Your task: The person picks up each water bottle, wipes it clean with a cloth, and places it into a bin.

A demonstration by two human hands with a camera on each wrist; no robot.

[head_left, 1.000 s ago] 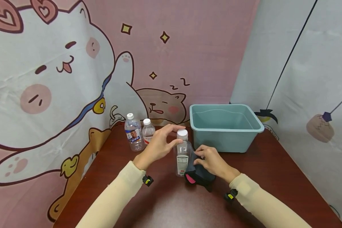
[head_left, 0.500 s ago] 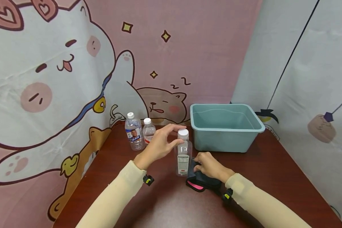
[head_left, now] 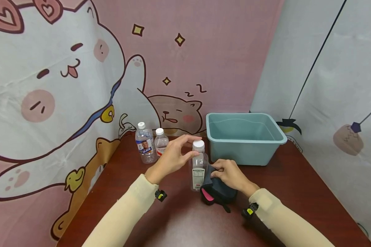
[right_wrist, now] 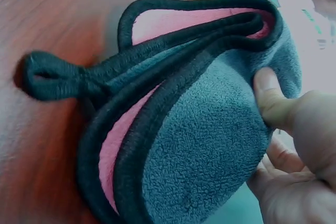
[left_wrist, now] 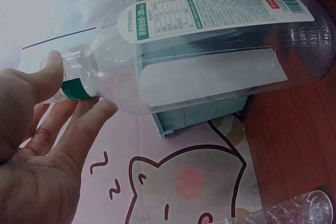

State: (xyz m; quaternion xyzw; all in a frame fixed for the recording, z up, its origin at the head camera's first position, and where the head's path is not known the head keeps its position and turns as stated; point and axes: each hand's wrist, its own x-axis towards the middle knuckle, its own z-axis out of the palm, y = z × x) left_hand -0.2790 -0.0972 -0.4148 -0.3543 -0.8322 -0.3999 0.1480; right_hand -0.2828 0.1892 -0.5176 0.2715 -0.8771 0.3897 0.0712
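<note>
A clear plastic bottle with a white cap and a nutrition label stands upright on the table. My left hand grips it at the neck and cap; in the left wrist view the thumb and fingers curl round the neck. My right hand pinches a folded cleaning cloth, dark grey outside and pink inside, against the bottle's right side. The right wrist view shows the cloth in several folds, with black edging and a hanging loop, the thumb pressed on its grey face.
Two more clear bottles stand at the back left: a larger one with a blue label and a smaller one, partly behind my left hand. A light blue plastic bin sits at the back right of the dark red table. Printed curtains hang behind.
My right hand slid down along the bottle with the cloth, then came back up, the cloth's folds shifting with it. The left hand has stayed at the bottle's neck.
</note>
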